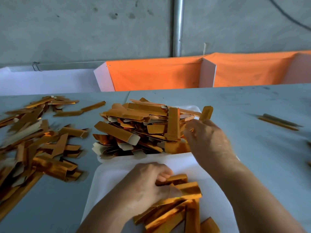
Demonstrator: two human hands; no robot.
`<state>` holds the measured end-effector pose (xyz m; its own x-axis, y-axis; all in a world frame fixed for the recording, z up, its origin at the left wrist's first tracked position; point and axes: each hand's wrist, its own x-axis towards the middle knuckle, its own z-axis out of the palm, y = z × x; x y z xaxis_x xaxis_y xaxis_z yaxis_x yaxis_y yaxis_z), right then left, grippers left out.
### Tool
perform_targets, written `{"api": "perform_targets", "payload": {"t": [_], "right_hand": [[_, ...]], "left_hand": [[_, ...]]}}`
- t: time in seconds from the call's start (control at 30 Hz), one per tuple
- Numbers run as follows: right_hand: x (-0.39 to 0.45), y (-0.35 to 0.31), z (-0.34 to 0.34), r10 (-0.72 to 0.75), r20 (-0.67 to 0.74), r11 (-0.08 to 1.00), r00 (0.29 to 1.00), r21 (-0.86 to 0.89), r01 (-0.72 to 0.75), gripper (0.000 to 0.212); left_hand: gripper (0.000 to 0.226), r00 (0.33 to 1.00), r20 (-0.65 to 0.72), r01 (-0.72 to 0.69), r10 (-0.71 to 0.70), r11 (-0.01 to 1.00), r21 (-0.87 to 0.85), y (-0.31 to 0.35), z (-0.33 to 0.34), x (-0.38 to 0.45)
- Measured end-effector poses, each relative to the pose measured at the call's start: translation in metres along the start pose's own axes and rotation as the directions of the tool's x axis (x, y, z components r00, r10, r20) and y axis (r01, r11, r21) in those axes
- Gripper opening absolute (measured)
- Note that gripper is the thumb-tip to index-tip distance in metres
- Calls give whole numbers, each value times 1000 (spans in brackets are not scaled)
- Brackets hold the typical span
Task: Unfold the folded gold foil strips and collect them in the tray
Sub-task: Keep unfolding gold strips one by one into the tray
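The gold foil strips (134,125) lie heaped in a white tray (195,108) near the middle of the grey table (252,106), piled high enough to spill over the tray's near rim. A second white tray (107,179) sits against the table's near edge, just in front of the first, and holds a smaller bundle of strips (176,209).

The right hand (207,138) reaches to the right side of the heap and pinches one strip (206,113) between curled fingers, its end standing up above the knuckles at the far tray's right rim. The left hand (146,184) rests on the near tray, fingers curled round the top of the bundle there.

A loose scatter of more strips (33,145) covers the left part of the table, reaching its left edge. Two strips (279,122) lie alone toward the right edge, well apart from the trays. Beyond the far edge stand white panels hung with orange cloth (154,74), and behind them a concrete wall with a metal pipe (178,26).
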<state>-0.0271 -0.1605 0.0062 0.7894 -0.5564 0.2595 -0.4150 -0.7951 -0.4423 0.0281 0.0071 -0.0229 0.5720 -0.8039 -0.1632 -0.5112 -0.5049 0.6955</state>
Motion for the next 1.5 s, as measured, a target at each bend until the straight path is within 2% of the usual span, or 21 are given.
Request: {"api": "perform_targets", "payload": {"t": [0.07,0.17,0.23,0.27,0.33,0.43,0.6,0.77,0.87,1.0,1.1,1.17,1.3,1.4,1.5], "right_hand": [[7,3,3,66,39,997,997,-40,-64,26],[11,7,6,127,183,992,975,-34,-123,26],[10,3,11,120,266,993,956,-37,-115,22],[8,-1,14,119,274,993,954,-52,-109,21],[5,-7,19,121,203,991,972,-73,-108,26],[5,-21,23,90,52,994,995,-69,-86,38],[8,-28,33,30,93,999,995,-46,-26,34],[14,-22,38,21,188,999,982,43,-30,43],[14,-20,39,-42,120,993,992,110,29,37],[14,-18,36,-151,38,982,988,123,146,16],[13,-14,31,-189,135,978,973,112,174,11],[12,-14,28,-167,210,985,963,73,155,15],[14,-17,24,-139,175,990,975,-1,141,18],[15,-16,18,-144,167,990,975,12,144,14],[14,-13,14,-161,234,986,959,-1,166,13]], "left_hand": [[59,996,-80,-33,33,999,7,1,0,-1],[24,972,-229,-49,58,998,45,0,1,-1],[10,947,-319,-38,37,999,3,-1,-1,0],[9,934,-355,-37,32,999,-8,-1,-2,1],[9,915,-401,-38,33,999,-4,-1,-2,1],[9,906,-420,-48,52,999,21,-1,2,2],[8,895,-439,-71,82,997,41,2,5,2],[12,889,-450,-74,89,996,52,1,4,2],[13,887,-454,-83,91,996,39,1,4,2],[12,875,-474,-99,100,995,27,1,2,3],[13,872,-479,-106,102,994,20,1,2,3],[13,873,-477,-104,99,994,17,1,3,4],[13,874,-478,-100,92,995,10,1,3,3],[14,870,-483,-105,98,994,14,1,2,3],[13,870,-484,-105,95,994,5,1,2,3]]}}
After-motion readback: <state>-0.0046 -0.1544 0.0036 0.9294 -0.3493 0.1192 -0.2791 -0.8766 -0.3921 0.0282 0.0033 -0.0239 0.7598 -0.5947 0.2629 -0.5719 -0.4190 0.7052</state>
